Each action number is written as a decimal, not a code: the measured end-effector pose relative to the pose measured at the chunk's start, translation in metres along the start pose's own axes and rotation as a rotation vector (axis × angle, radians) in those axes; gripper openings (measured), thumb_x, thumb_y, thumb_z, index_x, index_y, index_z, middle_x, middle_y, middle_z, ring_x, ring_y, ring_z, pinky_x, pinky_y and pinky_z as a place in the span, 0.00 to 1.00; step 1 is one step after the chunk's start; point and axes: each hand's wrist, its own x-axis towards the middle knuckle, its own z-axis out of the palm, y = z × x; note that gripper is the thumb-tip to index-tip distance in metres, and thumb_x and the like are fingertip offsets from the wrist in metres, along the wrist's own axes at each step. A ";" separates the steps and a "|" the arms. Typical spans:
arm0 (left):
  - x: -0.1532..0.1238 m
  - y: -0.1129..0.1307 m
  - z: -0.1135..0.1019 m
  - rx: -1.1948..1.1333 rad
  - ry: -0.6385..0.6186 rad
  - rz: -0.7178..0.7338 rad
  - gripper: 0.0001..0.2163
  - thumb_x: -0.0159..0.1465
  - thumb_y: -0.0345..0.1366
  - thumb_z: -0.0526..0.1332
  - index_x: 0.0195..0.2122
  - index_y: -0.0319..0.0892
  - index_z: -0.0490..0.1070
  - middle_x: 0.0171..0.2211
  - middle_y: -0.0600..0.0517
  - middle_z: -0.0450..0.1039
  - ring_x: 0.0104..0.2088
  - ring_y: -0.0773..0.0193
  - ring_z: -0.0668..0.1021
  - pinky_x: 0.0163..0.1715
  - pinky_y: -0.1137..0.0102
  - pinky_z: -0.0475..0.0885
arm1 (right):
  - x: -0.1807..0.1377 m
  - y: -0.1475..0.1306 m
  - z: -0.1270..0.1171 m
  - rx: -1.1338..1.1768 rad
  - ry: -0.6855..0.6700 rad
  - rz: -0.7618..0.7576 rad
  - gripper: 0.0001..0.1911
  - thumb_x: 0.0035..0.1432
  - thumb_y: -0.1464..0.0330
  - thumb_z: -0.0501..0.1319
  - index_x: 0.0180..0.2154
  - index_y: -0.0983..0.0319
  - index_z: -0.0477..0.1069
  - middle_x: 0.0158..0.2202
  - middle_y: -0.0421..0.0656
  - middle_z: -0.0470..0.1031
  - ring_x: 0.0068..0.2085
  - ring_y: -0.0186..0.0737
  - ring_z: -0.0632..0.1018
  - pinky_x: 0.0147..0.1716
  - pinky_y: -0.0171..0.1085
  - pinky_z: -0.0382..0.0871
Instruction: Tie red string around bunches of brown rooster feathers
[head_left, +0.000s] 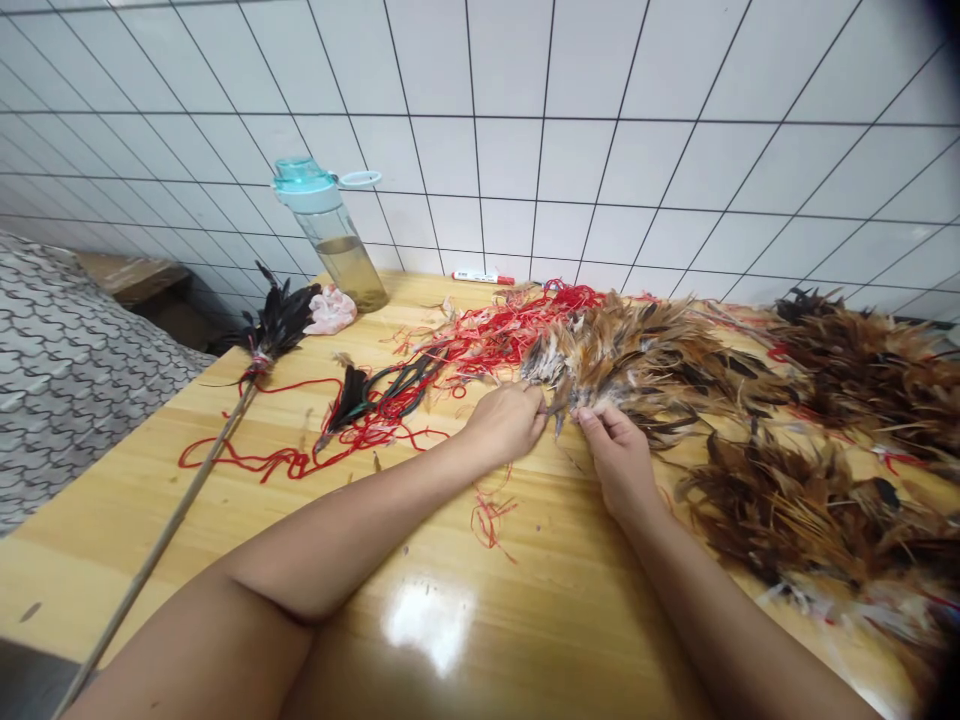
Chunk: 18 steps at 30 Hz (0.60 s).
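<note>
My left hand (506,420) is closed in a pinch on the quill ends of a bunch of brown feathers (637,360) lying on the wooden table (420,610). My right hand (619,455) pinches the same bunch from the right side, fingers together at the quills. Both forearms rest on the table. Tangled red thread (495,335) lies just behind the hands.
More brown feather piles (810,500) cover the right side. A thin stick with black feathers tied at its tip (259,365) lies at left, beside black scissors (401,385), a clear water bottle (334,235), a pink rag (330,310) and a marker (484,277). White tiled wall behind.
</note>
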 end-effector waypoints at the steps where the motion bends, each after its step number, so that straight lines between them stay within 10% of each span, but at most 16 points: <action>1: 0.001 -0.001 0.000 -0.008 0.001 -0.005 0.07 0.62 0.34 0.53 0.33 0.41 0.69 0.34 0.46 0.73 0.36 0.57 0.75 0.36 0.65 0.68 | 0.000 0.000 0.000 -0.008 0.001 -0.006 0.11 0.51 0.60 0.63 0.29 0.61 0.74 0.28 0.40 0.76 0.33 0.37 0.73 0.38 0.37 0.66; 9: 0.007 -0.008 -0.010 -0.560 0.195 -0.145 0.05 0.60 0.35 0.56 0.29 0.41 0.65 0.24 0.55 0.67 0.26 0.69 0.68 0.29 0.73 0.62 | 0.001 0.002 0.000 -0.039 0.008 -0.022 0.11 0.52 0.60 0.62 0.29 0.61 0.74 0.30 0.41 0.77 0.34 0.39 0.75 0.39 0.38 0.67; 18: 0.005 0.011 -0.007 -1.468 -0.053 -0.284 0.14 0.52 0.42 0.66 0.27 0.38 0.63 0.21 0.57 0.64 0.21 0.75 0.63 0.24 0.76 0.56 | 0.003 0.006 0.000 -0.082 -0.014 -0.045 0.11 0.50 0.60 0.63 0.27 0.61 0.75 0.27 0.39 0.76 0.32 0.38 0.73 0.37 0.37 0.65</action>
